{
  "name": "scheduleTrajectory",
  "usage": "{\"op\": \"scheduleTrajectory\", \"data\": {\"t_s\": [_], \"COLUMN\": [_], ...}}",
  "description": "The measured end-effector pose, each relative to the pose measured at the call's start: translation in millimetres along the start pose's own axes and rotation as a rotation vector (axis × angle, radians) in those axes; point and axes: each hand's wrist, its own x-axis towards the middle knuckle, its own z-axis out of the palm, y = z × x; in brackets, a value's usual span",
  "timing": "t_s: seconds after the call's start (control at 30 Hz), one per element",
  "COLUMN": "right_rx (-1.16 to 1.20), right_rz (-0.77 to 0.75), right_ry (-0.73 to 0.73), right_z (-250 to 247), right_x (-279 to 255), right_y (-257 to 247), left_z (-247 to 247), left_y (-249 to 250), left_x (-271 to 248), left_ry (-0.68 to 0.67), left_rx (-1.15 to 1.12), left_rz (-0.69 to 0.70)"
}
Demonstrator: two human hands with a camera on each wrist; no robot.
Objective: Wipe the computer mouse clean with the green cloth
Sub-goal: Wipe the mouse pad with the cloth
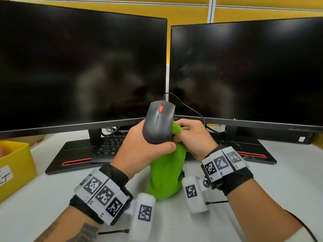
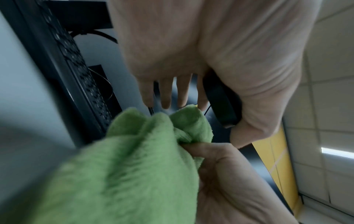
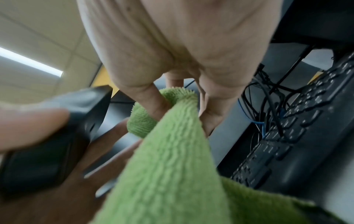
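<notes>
While I am holding the mouse (image 1: pixel 158 122) up off the desk (image 1: pixel 52 198), near the middle of the frame and in front of the gap between the two dark monitors (image 1: pixel 82 67), my left hand (image 1: pixel 139 151) is gripping it from the left and below, thumb curled round its near end and fingers wrapping its underside. My right hand (image 1: pixel 194 135) is pinching the green cloth (image 1: pixel 166 173) between thumb and curled fingers, and is pressing a bunched fold of it against the right flank of the mouse; the rest of the cloth is hanging down toward the lower middle of the frame. The cord (image 1: pixel 188 107) is trailing from the top of the mouse off to the right, so the mouse is staying tethered as I work. I am judging the wiping to be under way but not finished: the cloth is touching only the right side, while the top shell and the orange wheel (image 1: pixel 160 109) are lying bare. Whether the top or the underside is already clean I cannot tell from these views. As I see it, the top, the left flank and the underside are remaining to be covered. A keyboard (image 1: pixel 111 145) is sitting behind my hands, and a yellow box (image 1: pixel 17 165) is sitting at the left edge.
</notes>
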Motion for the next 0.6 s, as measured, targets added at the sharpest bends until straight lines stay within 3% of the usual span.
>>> {"op": "scheduleTrajectory", "data": {"t_s": [0.13, 0.4, 0.5, 0.6], "right_rx": [0.001, -0.210, -0.563, -0.827], "right_rz": [-0.035, -0.017, -0.018, 0.102], "right_ry": [0.123, 0.388, 0.463, 0.333], "right_z": [-22, -123, -150, -155], "right_x": [4, -18, -17, -15], "right_y": [-4, -37, -34, -25], "left_z": [1, 3, 5, 4], "left_y": [0, -2, -1, -4], "left_x": [-1, -2, -1, 0], "left_ry": [0.029, 0.079, 0.078, 0.079], "left_rx": [0.075, 0.241, 0.289, 0.279], "left_rz": [0.010, -0.003, -0.013, -0.019]}}
